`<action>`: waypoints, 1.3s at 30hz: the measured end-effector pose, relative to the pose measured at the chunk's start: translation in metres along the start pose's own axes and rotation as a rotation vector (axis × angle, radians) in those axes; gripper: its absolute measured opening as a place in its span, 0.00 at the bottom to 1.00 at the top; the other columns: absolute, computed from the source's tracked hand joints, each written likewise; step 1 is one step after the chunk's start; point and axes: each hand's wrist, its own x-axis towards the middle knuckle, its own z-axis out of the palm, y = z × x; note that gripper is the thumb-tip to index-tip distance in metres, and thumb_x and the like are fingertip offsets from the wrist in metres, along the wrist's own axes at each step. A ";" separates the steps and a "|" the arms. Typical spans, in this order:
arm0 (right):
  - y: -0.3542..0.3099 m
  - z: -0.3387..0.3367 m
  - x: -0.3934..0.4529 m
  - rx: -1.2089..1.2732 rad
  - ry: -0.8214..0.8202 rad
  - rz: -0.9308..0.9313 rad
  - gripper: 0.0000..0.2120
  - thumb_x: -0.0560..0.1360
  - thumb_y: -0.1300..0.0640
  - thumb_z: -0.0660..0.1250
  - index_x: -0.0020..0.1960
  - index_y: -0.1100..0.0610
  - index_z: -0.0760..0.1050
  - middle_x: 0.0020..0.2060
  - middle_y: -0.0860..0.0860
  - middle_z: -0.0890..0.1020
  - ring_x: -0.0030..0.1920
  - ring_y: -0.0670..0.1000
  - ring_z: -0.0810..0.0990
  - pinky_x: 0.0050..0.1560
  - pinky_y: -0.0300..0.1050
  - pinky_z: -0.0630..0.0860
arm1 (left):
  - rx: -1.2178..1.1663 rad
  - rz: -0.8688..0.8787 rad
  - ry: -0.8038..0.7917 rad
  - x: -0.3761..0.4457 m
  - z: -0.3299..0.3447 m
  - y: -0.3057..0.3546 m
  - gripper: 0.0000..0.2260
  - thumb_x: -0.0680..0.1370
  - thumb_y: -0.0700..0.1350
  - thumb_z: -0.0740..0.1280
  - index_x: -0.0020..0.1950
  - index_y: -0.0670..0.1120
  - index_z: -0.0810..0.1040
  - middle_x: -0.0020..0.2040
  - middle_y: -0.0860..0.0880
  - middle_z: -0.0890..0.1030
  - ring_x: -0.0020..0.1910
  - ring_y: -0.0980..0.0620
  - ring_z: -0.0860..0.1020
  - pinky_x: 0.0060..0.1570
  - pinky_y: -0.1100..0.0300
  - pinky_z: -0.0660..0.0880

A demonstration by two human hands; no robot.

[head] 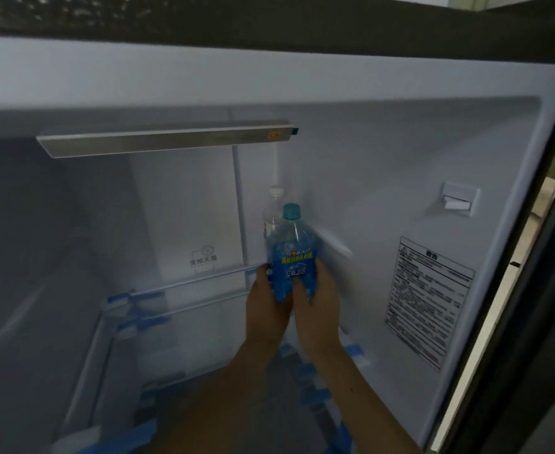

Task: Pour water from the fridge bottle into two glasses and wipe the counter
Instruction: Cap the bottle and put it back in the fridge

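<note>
A clear plastic bottle (290, 247) with a teal cap and a blue label stands upright inside the open fridge, near its right wall. My left hand (267, 306) grips its lower part from the left and my right hand (318, 301) grips it from the right, so the bottle's base is hidden. Just behind it stands a second clear bottle with a white cap (272, 211), partly hidden. No glasses and no counter are in view.
The white fridge interior has a metal-edged glass shelf (164, 142) above the bottle and clear shelves with blue tape strips (138, 309) below. A warning sticker (430, 303) is on the right inner wall. The dark door frame (512, 355) runs down the right.
</note>
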 end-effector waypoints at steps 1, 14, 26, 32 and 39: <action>0.000 0.000 0.001 0.013 0.001 0.011 0.19 0.80 0.62 0.63 0.69 0.52 0.69 0.58 0.50 0.77 0.56 0.41 0.77 0.54 0.29 0.74 | -0.003 -0.004 0.000 0.001 0.001 0.000 0.15 0.76 0.41 0.70 0.55 0.53 0.67 0.46 0.57 0.78 0.41 0.65 0.77 0.39 0.75 0.73; -0.002 -0.002 0.011 0.033 0.005 0.046 0.15 0.78 0.63 0.64 0.64 0.57 0.73 0.55 0.54 0.79 0.54 0.49 0.80 0.53 0.43 0.79 | 0.133 -0.049 -0.118 0.007 0.001 0.006 0.21 0.75 0.43 0.71 0.62 0.40 0.66 0.56 0.44 0.74 0.50 0.49 0.77 0.43 0.64 0.74; -0.038 -0.015 -0.022 0.048 -0.044 0.057 0.12 0.80 0.61 0.63 0.63 0.63 0.74 0.56 0.56 0.79 0.56 0.53 0.78 0.52 0.34 0.76 | 0.427 0.275 -0.126 -0.037 -0.084 0.043 0.19 0.81 0.48 0.59 0.69 0.41 0.70 0.62 0.43 0.76 0.59 0.46 0.75 0.58 0.61 0.69; -0.069 -0.042 -0.094 -0.311 -0.209 -0.319 0.17 0.80 0.51 0.60 0.64 0.59 0.74 0.55 0.49 0.77 0.56 0.44 0.72 0.60 0.25 0.63 | 0.743 0.550 -0.098 -0.101 -0.149 0.045 0.22 0.81 0.54 0.53 0.70 0.44 0.72 0.65 0.42 0.77 0.63 0.40 0.75 0.66 0.48 0.66; -0.072 -0.083 -0.208 -0.588 -0.366 -0.354 0.22 0.79 0.47 0.58 0.67 0.59 0.73 0.59 0.55 0.78 0.60 0.55 0.74 0.62 0.50 0.72 | 0.761 0.499 -0.280 -0.220 -0.207 0.027 0.24 0.82 0.54 0.48 0.71 0.43 0.71 0.66 0.41 0.76 0.64 0.37 0.73 0.64 0.43 0.71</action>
